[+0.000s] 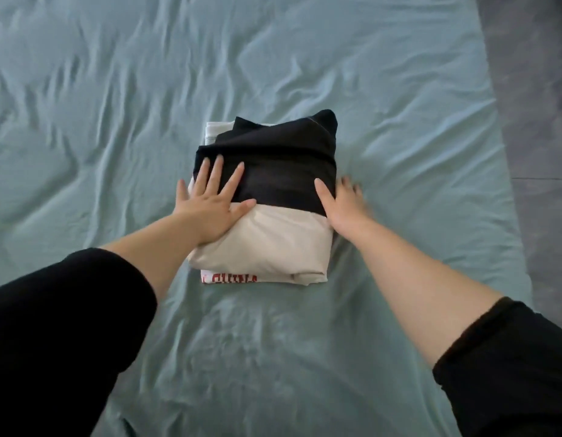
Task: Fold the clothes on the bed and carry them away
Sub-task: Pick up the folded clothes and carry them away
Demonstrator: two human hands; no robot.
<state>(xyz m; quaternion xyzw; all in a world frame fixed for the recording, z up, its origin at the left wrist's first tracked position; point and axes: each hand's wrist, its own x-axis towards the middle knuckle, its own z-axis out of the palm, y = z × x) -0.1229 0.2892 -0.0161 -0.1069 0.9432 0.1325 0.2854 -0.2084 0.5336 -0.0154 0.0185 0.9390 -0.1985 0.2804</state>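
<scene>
A small stack of folded clothes lies in the middle of the bed. On top is a black garment (pixel 273 165). Under it is a beige garment (pixel 267 244). At the bottom is a white one with red letters (pixel 232 278), and a light piece (pixel 215 130) shows at the far left corner. My left hand (pixel 210 203) lies flat on the stack's left side, fingers spread over the black and beige cloth. My right hand (pixel 342 203) is against the stack's right edge, thumb on the black garment, fingers blurred down the side.
The bed is covered by a wrinkled teal sheet (pixel 115 105). Its right edge runs along a grey floor (pixel 538 121). Both forearms are bare, with black sleeves pushed up.
</scene>
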